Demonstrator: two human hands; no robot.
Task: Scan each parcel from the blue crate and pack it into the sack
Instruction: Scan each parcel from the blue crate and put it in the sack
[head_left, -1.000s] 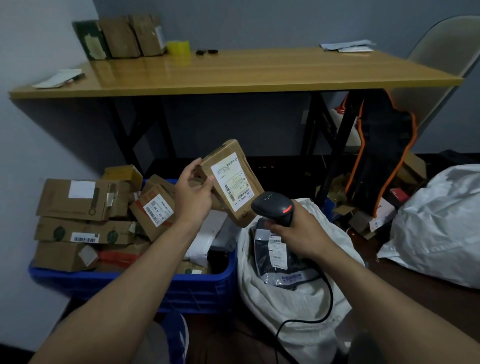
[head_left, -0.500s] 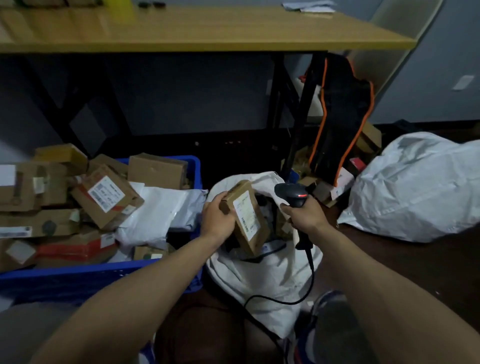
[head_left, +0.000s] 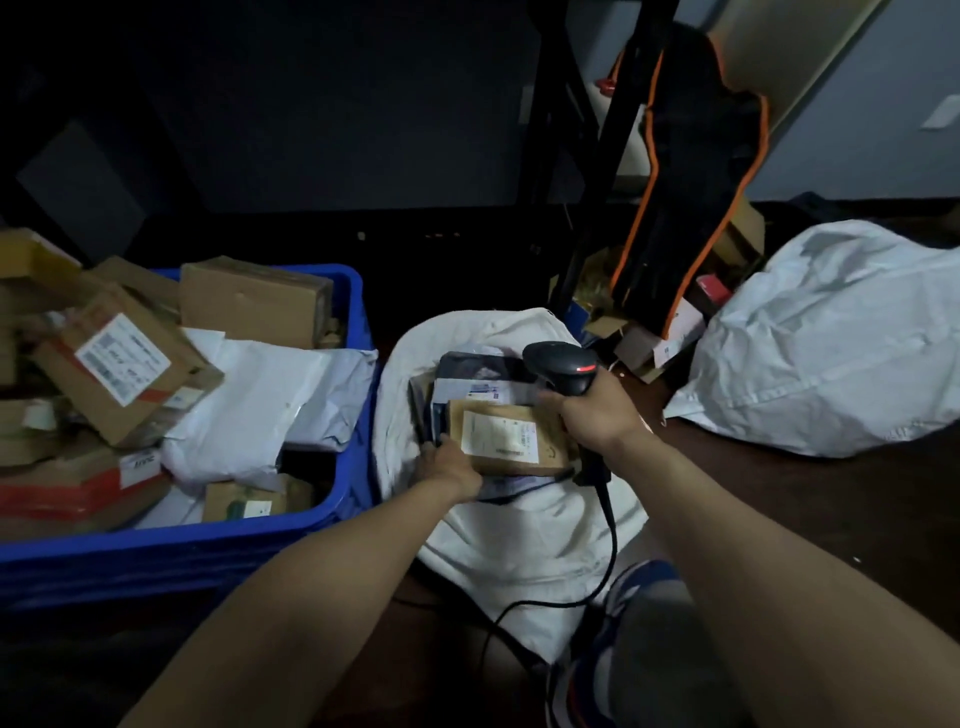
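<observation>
My left hand (head_left: 451, 467) holds the brown box (head_left: 511, 439) by its left edge, fingers curled on it. The box lies flat in the open top of the white sack (head_left: 519, 535), mid-frame. My right hand (head_left: 597, 413) is wrapped tight around the black scanner (head_left: 563, 364), just right of the box. The blue crate (head_left: 208, 556) is at the left.

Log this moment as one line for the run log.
step: packing | left hand: holds cardboard parcel in open sack | right hand: grips scanner | blue crate: parcels inside
</observation>
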